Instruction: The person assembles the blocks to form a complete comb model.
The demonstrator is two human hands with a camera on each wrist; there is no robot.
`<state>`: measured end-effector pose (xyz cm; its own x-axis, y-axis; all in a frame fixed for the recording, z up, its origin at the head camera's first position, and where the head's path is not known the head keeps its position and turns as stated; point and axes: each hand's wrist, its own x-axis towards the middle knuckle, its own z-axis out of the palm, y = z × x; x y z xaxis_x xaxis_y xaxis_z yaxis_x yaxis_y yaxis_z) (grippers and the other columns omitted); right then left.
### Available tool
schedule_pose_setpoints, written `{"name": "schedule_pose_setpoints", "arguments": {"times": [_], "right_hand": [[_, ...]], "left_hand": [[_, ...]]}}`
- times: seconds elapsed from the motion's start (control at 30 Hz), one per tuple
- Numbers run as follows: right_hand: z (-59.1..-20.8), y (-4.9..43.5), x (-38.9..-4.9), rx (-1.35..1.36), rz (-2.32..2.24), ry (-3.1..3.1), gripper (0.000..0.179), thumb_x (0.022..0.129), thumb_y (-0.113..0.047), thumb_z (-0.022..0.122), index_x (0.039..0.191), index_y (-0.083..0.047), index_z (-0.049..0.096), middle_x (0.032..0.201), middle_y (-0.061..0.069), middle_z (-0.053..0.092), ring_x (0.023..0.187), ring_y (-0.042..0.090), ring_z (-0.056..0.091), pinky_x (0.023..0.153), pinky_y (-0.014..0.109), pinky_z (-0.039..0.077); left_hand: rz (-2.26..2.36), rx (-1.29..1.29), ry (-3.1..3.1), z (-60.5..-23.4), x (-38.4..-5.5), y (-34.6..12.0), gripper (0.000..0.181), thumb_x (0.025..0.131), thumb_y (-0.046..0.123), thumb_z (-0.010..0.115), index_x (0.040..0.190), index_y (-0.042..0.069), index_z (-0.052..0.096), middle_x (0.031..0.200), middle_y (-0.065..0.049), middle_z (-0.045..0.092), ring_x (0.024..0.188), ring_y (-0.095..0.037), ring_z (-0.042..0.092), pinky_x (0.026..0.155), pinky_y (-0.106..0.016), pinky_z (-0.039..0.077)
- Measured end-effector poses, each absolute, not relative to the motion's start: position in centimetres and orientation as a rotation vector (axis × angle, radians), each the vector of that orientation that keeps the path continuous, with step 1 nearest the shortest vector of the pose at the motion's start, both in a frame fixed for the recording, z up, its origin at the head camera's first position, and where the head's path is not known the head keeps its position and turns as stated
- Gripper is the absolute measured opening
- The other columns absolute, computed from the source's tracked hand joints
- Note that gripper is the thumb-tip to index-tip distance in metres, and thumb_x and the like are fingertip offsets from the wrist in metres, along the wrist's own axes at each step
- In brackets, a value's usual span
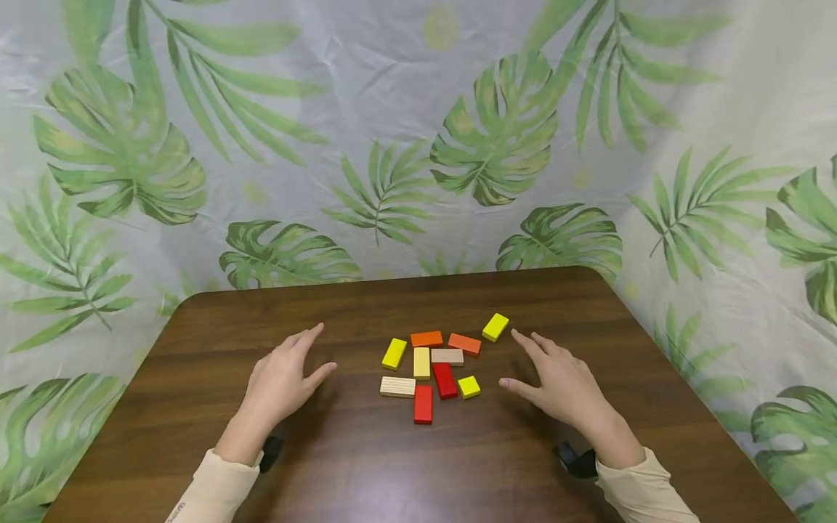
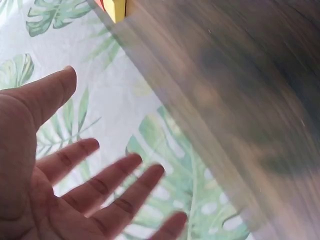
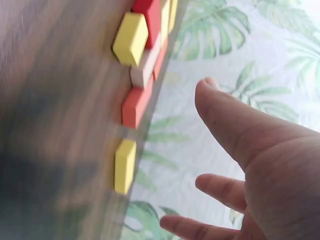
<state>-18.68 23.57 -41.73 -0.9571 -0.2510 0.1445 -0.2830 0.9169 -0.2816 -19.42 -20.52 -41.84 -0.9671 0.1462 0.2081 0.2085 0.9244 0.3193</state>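
Loose coloured blocks lie in a cluster mid-table, seen in the head view. At its front are a red block and a ridged pale block; behind them come another red block, a cream block and a pinkish block. Two orange blocks line the back. My left hand hovers left of the cluster, fingers spread, nearest a yellow block. On the other side, my right hand is spread and holds nothing, between a far yellow block and a small yellow block.
The dark wooden table has rounded far corners. Behind and beside it hangs a pale leaf-print cloth. Each wrist wears a black strap below a cream sleeve.
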Motion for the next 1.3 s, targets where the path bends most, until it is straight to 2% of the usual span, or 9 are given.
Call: {"name": "schedule_pose_setpoints", "arguments": {"times": [0.1, 0.27, 0.4, 0.57, 0.7, 1.0, 1.3], "right_hand": [[-42.2, 22.9, -18.4, 0.430, 0.526, -2.968, 0.083, 0.095, -0.056, 0.077, 0.161, -0.013, 0.050, 0.149, 0.027, 0.061, 0.125, 0.051, 0.066, 0.088, 0.070, 0.059], [-42.7, 21.8, -18.1, 0.437, 0.742, -2.991, 0.074, 0.095, -0.051, 0.080, 0.155, -0.014, 0.057, 0.131, 0.014, 0.072, 0.114, 0.031, 0.072, 0.085, 0.055, 0.063], [-43.0, 20.6, -18.0, 0.492, 0.896, -2.991, 0.065, 0.095, -0.042, 0.083, 0.148, -0.011, 0.062, 0.113, 0.004, 0.075, 0.099, 0.017, 0.072, 0.085, 0.039, 0.063], [-43.6, 19.2, -17.8, 0.610, 1.070, -2.992, 0.060, 0.094, -0.035, 0.085, 0.144, -0.007, 0.064, 0.099, -0.001, 0.072, 0.084, 0.007, 0.065, 0.072, 0.022, 0.057], [-44.1, 18.1, -17.7, 0.692, 1.178, -2.999, 0.059, 0.094, -0.033, 0.085, 0.143, -0.006, 0.065, 0.095, -0.002, 0.070, 0.079, 0.005, 0.063, 0.066, 0.020, 0.055], [-45.2, 16.1, -17.9, 0.808, 1.253, -2.996, 0.058, 0.092, -0.028, 0.087, 0.137, 0.001, 0.066, 0.094, 0.001, 0.070, 0.078, 0.005, 0.066, 0.071, 0.019, 0.058], [-45.4, 14.7, -18.2, 0.818, 1.316, -3.002, 0.059, 0.090, -0.020, 0.089, 0.140, 0.000, 0.066, 0.090, 0.001, 0.071, 0.076, 0.005, 0.066, 0.071, 0.016, 0.059]], "left_hand": [[-0.591, -0.337, -2.898, -42.2, -20.5, -19.9, 0.070, 0.100, 0.037, 0.078, 0.160, 0.012, 0.051, 0.148, -0.024, 0.064, 0.128, -0.046, 0.067, 0.096, -0.068, 0.058], [-0.766, -0.438, -2.915, -42.8, -22.6, -18.9, 0.063, 0.099, 0.029, 0.080, 0.155, 0.010, 0.056, 0.138, -0.020, 0.069, 0.120, -0.040, 0.070, 0.095, -0.059, 0.061], [-0.921, -0.535, -2.923, -43.2, -24.4, -18.4, 0.058, 0.099, 0.022, 0.080, 0.152, 0.008, 0.059, 0.128, -0.020, 0.073, 0.113, -0.036, 0.071, 0.096, -0.054, 0.061], [-1.122, -0.637, -2.954, -44.0, -26.5, -17.9, 0.057, 0.098, 0.019, 0.081, 0.150, 0.008, 0.060, 0.122, -0.017, 0.074, 0.111, -0.032, 0.073, 0.100, -0.053, 0.060], [-1.225, -0.693, -2.987, -44.6, -27.8, -17.6, 0.059, 0.096, 0.019, 0.083, 0.149, 0.009, 0.061, 0.119, -0.014, 0.073, 0.108, -0.025, 0.071, 0.101, -0.050, 0.060], [-1.337, -0.785, -3.061, -45.7, -29.5, -17.1, 0.064, 0.092, 0.022, 0.087, 0.150, 0.010, 0.062, 0.120, -0.010, 0.071, 0.108, -0.021, 0.066, 0.100, -0.039, 0.057], [-1.311, -0.809, -3.107, -46.0, -30.2, -16.8, 0.067, 0.092, 0.024, 0.087, 0.152, 0.011, 0.060, 0.123, -0.009, 0.068, 0.111, -0.022, 0.061, 0.103, -0.040, 0.052]]}}
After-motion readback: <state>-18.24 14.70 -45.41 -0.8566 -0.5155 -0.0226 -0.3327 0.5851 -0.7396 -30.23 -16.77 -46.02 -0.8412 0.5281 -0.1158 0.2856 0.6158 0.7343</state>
